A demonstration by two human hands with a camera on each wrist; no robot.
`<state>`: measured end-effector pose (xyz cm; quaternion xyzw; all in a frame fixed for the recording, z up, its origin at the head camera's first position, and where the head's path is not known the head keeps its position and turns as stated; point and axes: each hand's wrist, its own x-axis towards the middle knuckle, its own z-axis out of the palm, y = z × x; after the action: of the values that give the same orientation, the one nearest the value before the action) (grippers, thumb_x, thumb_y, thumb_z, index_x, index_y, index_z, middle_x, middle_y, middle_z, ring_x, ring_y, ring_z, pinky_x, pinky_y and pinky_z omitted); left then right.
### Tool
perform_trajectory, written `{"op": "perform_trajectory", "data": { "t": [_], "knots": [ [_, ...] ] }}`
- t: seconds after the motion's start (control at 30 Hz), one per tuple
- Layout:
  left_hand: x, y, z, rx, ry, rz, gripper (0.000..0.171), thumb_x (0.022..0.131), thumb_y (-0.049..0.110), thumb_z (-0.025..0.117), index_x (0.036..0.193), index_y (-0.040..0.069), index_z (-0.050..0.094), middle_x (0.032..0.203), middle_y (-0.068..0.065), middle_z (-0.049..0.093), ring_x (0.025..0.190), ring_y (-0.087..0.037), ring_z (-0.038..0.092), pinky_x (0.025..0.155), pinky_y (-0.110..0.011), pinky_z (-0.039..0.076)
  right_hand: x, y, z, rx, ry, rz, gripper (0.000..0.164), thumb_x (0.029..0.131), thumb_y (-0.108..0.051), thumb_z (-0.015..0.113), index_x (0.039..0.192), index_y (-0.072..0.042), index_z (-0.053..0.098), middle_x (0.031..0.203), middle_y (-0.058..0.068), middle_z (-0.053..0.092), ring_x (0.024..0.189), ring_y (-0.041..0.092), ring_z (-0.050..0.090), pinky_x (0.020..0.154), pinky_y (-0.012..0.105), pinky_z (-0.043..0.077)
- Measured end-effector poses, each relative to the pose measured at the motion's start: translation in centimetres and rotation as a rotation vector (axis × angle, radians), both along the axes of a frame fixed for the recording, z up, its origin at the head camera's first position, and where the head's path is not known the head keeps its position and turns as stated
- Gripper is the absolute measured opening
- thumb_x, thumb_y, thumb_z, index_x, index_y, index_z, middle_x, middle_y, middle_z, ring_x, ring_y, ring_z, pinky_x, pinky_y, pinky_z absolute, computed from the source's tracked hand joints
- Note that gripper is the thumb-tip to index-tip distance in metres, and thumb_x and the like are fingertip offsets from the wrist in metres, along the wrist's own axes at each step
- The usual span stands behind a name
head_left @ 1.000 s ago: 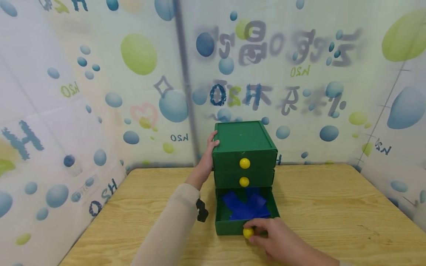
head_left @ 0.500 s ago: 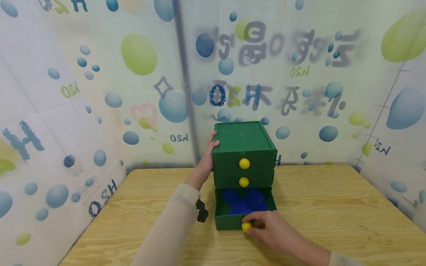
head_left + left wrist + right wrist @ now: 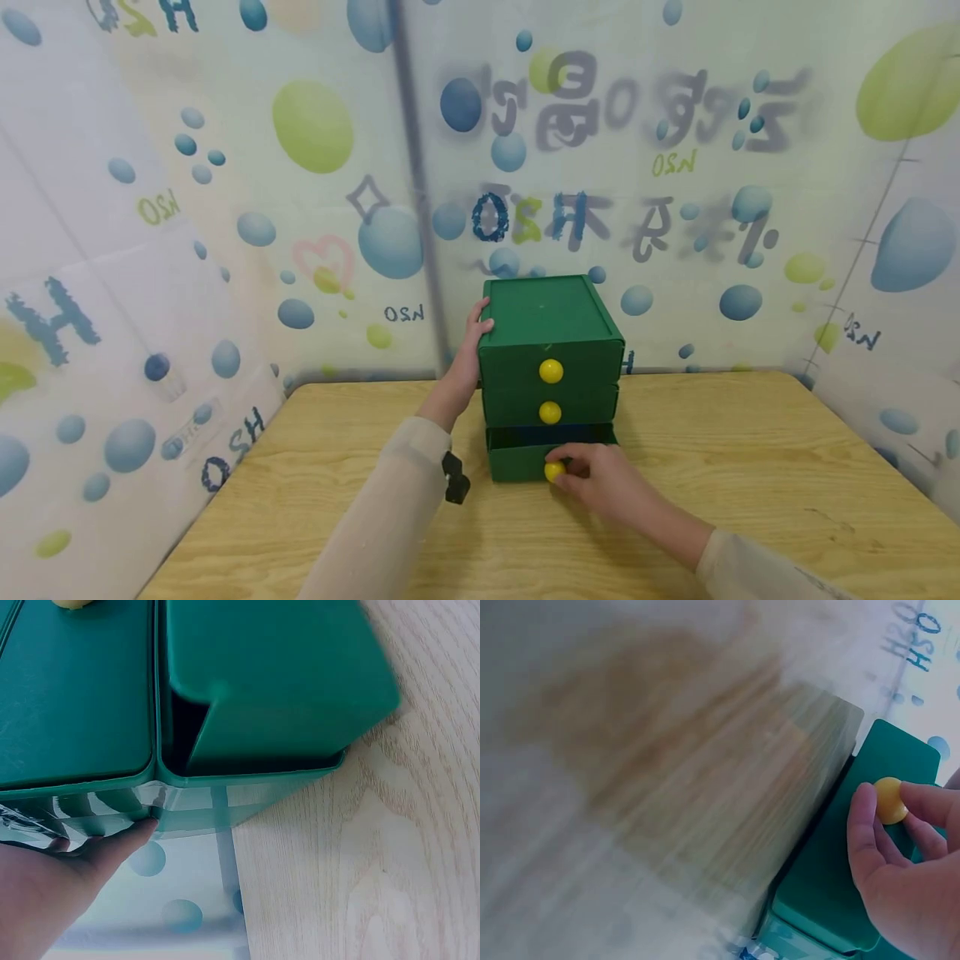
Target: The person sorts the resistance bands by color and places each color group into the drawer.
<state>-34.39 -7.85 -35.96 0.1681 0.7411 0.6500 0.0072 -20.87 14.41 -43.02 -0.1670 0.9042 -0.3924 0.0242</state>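
A green cabinet (image 3: pixel 551 310) with three stacked drawers stands on the table. Its bottom drawer (image 3: pixel 516 464) is pulled partway out, the upper two flush. My right hand (image 3: pixel 603 482) pinches the round yellow knob (image 3: pixel 554 472) on that drawer's front; the right wrist view shows thumb and fingertips on the same knob (image 3: pixel 889 801). Against the cabinet's left side lies my left hand (image 3: pixel 467 354), fingers reaching up to the top edge. In the left wrist view, that hand (image 3: pixel 71 881) rests flat along the side wall. Only a dark blue sliver shows inside the drawer.
Two more yellow knobs sit on the middle and top drawers, such as the top knob (image 3: pixel 551 371). The wooden table (image 3: pixel 360 433) extends to both sides, and a patterned curtain (image 3: pixel 637 167) hangs behind and beside it.
The bottom drawer has slid inward toward the cabinet, with my right hand moving along on its knob. The blue pieces inside are now almost out of sight. My left hand stays put.
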Motion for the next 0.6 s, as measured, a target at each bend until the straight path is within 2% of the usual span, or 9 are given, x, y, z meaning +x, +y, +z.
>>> {"op": "perform_trajectory", "data": {
  "t": [0.23, 0.37, 0.47, 0.6],
  "knots": [
    [-0.1, 0.0, 0.0, 0.002, 0.000, 0.004, 0.067, 0.106, 0.052, 0.033, 0.170, 0.037, 0.016, 0.182, -0.001, -0.005, 0.168, -0.034, 0.000, 0.130, -0.070, 0.006, -1.3, -0.6, -0.2, 0.017, 0.048, -0.055, 0.025, 0.098, -0.010, 0.074, 0.122, -0.014, 0.077, 0.093, -0.001, 0.073, 0.076, 0.011, 0.059, 0.063, 0.023, 0.050],
    [-0.1, 0.1, 0.0, -0.003, -0.032, 0.015, 0.067, 0.106, 0.053, 0.034, 0.169, 0.040, 0.017, 0.182, 0.000, -0.002, 0.167, -0.034, 0.005, 0.130, -0.069, 0.011, -2.0, -1.0, -0.4, 0.022, 0.092, -0.067, 0.024, 0.097, -0.009, 0.075, 0.121, -0.013, 0.077, 0.095, -0.001, 0.075, 0.079, 0.009, 0.062, 0.066, 0.024, 0.052],
    [0.1, 0.1, 0.0, 0.003, -0.061, 0.016, 0.067, 0.105, 0.055, 0.034, 0.168, 0.043, 0.017, 0.181, 0.002, 0.000, 0.167, -0.034, 0.009, 0.129, -0.069, 0.016, -2.4, -1.1, -0.6, 0.020, 0.093, -0.084, 0.023, 0.096, -0.008, 0.075, 0.119, -0.012, 0.078, 0.097, 0.000, 0.077, 0.083, 0.008, 0.066, 0.069, 0.024, 0.056],
    [0.1, 0.0, 0.2, 0.013, -0.057, 0.006, 0.067, 0.105, 0.055, 0.034, 0.168, 0.044, 0.015, 0.181, 0.002, -0.001, 0.167, -0.033, 0.009, 0.128, -0.069, 0.017, -2.8, -1.3, -0.6, 0.027, 0.088, -0.094, 0.023, 0.096, -0.007, 0.076, 0.118, -0.012, 0.079, 0.100, 0.000, 0.078, 0.086, 0.009, 0.067, 0.071, 0.024, 0.057]
  ]
}}
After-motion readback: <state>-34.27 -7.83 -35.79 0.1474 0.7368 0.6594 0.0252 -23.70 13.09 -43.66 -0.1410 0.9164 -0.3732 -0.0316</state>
